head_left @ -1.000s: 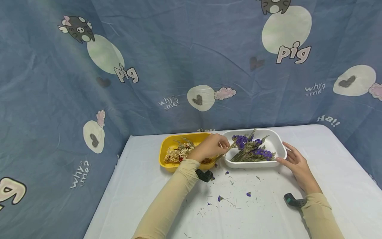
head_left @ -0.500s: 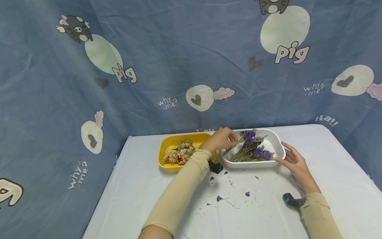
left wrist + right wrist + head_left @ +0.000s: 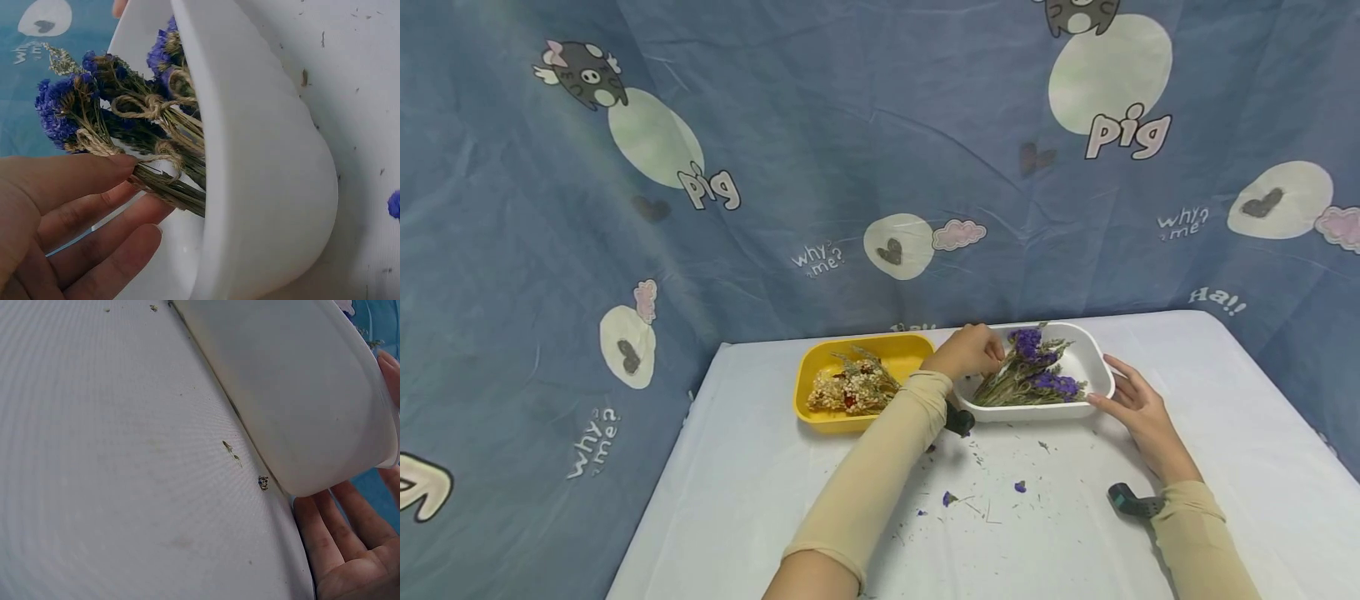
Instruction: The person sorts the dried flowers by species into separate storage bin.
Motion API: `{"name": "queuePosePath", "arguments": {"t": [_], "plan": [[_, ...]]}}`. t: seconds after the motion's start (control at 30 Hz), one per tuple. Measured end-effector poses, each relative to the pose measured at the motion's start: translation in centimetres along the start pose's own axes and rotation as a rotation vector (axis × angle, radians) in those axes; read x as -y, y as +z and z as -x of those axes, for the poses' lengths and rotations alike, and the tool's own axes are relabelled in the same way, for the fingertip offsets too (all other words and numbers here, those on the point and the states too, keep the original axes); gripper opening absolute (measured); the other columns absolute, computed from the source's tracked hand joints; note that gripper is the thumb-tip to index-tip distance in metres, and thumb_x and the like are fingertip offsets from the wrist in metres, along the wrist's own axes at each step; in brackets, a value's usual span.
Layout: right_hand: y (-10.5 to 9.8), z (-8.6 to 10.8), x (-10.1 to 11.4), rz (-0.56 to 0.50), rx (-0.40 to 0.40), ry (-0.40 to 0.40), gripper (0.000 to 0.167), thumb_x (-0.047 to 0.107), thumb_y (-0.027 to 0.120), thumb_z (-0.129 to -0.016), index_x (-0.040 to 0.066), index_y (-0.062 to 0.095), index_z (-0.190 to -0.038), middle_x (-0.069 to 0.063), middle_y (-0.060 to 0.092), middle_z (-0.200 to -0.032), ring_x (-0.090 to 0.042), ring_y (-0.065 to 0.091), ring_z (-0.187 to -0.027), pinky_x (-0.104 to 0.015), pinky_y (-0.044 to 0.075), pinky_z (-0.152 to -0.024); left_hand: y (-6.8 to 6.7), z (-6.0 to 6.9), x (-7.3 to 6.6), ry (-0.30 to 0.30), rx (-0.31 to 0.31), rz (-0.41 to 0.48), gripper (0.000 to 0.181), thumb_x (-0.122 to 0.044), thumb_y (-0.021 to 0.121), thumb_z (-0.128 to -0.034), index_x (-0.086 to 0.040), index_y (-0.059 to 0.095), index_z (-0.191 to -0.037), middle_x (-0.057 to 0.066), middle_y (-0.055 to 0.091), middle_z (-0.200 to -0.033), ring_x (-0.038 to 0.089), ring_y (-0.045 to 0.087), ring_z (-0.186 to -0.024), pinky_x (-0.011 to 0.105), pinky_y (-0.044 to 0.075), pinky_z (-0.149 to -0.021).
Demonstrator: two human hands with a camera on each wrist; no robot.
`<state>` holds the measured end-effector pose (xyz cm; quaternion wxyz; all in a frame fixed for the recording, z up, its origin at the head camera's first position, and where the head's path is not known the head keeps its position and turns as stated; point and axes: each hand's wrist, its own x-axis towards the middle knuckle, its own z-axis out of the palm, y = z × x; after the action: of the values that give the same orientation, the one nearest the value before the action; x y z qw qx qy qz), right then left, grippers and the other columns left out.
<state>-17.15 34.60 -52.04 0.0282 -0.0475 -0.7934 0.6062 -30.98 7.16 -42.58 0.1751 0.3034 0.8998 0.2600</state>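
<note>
A white tray (image 3: 1037, 413) at the back of the table holds several twine-tied bunches of purple dried flowers. My left hand (image 3: 967, 352) reaches over the tray's left end. In the left wrist view, its thumb and forefinger pinch the tied stems of one flower bunch (image 3: 57, 119), whose purple heads point away from the hand; the other fingers are loosely bent. At the tray's right end my right hand (image 3: 1144, 417) grips the tray, thumb at the front rim and fingers round the side. In the right wrist view, the fingers (image 3: 337, 531) lie against the tray's outer wall.
Left of the white tray stands a yellow tray (image 3: 831, 425) with cream and red dried flowers, partly hidden by my left forearm. Purple petals (image 3: 950, 498) and stem bits are scattered over the white tablecloth (image 3: 760, 500). A blue printed curtain (image 3: 790, 167) hangs behind.
My left hand has moved right from above the yellow tray, carrying a purple bunch into the white tray and lowering it onto the others. The right hand has stayed at the tray's end.
</note>
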Motion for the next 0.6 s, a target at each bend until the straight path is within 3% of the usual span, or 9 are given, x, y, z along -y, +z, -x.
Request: {"name": "queuePosePath", "arguments": {"t": [0.13, 0.37, 0.6], "plan": [[0.0, 0.0, -0.1, -0.004, 0.000, 0.002, 0.083, 0.026, 0.071, -0.100, 0.033, 0.022, -0.166, -0.024, 0.027, -0.168, -0.013, 0.045, -0.148, -0.004, 0.045, -0.101, 0.6, -0.5, -0.1, -0.001, 0.000, -0.015, 0.007, -0.007, 0.071, -0.0946, -0.009, 0.074, -0.101, 0.005, 0.077, -0.093, 0.011, 0.068, -0.070, 0.020, 0.054, -0.064], [0.0, -0.2, 0.0, 0.013, -0.007, 0.018, 0.084, 0.029, 0.071, -0.100, 0.034, 0.020, -0.166, -0.023, 0.027, -0.169, -0.030, 0.038, -0.154, -0.008, 0.044, -0.106, 1.5, -1.2, -0.1, -0.011, 0.000, -0.136, 0.006, -0.011, 0.074, -0.0937, -0.013, 0.076, -0.098, 0.000, 0.076, -0.087, 0.007, 0.065, -0.066, 0.016, 0.050, -0.062], [0.0, -0.2, 0.0, 0.023, -0.007, 0.020, 0.084, 0.030, 0.071, -0.099, 0.035, 0.020, -0.166, -0.023, 0.029, -0.168, -0.021, 0.044, -0.149, -0.007, 0.046, -0.102, 2.1, -1.2, -0.5, 0.002, 0.019, -0.074, 0.006, -0.007, 0.074, -0.0936, -0.007, 0.075, -0.100, 0.006, 0.077, -0.094, 0.008, 0.062, -0.070, 0.015, 0.050, -0.061]]}}
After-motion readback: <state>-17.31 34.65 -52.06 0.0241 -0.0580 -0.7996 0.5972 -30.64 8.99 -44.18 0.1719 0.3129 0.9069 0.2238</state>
